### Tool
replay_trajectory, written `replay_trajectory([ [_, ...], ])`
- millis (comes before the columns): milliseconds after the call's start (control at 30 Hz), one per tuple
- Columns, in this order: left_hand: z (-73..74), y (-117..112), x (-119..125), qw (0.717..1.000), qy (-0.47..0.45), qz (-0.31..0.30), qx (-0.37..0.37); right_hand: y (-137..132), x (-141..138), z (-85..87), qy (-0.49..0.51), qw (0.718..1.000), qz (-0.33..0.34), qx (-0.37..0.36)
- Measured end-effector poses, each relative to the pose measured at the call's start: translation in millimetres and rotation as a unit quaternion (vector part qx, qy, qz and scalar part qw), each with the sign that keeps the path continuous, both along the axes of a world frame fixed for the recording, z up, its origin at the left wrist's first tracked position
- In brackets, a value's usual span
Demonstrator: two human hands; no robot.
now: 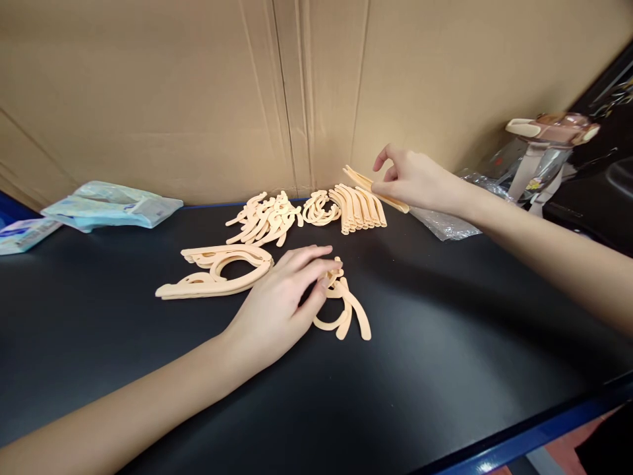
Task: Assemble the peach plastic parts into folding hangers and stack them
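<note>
My right hand [415, 178] is raised at the back of the table, pinching a long peach plastic hanger arm [363, 179] that slants down to the right. Below it stands a neat row of matching hanger arms [359, 210]. My left hand [287, 297] is low over the middle of the table, its thumb and forefinger closed on a small hanger piece [335, 272]. Under and beside those fingertips lie a ring-shaped piece [330, 324] and two curved pieces [360, 310]. Left of this hand, folded hangers [212, 285] lie stacked flat.
Loose curved pieces [267, 218] and a heap of ring-shaped pieces [320, 208] lie along the back, before a cardboard wall [198, 99]. Blue-white soft packs [116, 206] lie at left. Clear plastic wrap [445, 221] and a strapped bottle [544, 158] are at right.
</note>
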State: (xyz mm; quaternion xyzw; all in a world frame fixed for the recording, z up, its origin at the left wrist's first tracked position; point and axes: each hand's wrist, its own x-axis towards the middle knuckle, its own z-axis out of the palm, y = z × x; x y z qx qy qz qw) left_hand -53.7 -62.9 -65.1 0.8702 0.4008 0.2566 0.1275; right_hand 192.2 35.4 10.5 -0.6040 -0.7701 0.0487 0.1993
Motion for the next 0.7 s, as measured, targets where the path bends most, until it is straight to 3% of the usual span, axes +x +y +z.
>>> replay_trajectory([
  [133, 0.3, -4, 2, 0.992, 0.072, -0.09, 0.051, -32, -12, -15.0, -0.053, 0.994, 0.09, 0.04],
  [333, 4.0, -7, 2, 0.979, 0.053, -0.187, 0.067, -55, -20, -41.0, -0.151, 0.962, 0.223, 0.043],
  [567, 7.3, -8, 2, 0.972, 0.043, -0.223, 0.056, -52, -22, -54.3, -0.256, 0.904, 0.296, 0.17],
  [700, 5.9, -8, 3, 0.973, 0.043, -0.219, 0.056, -52, -26, -55.8, -0.285, 0.893, 0.293, 0.186],
])
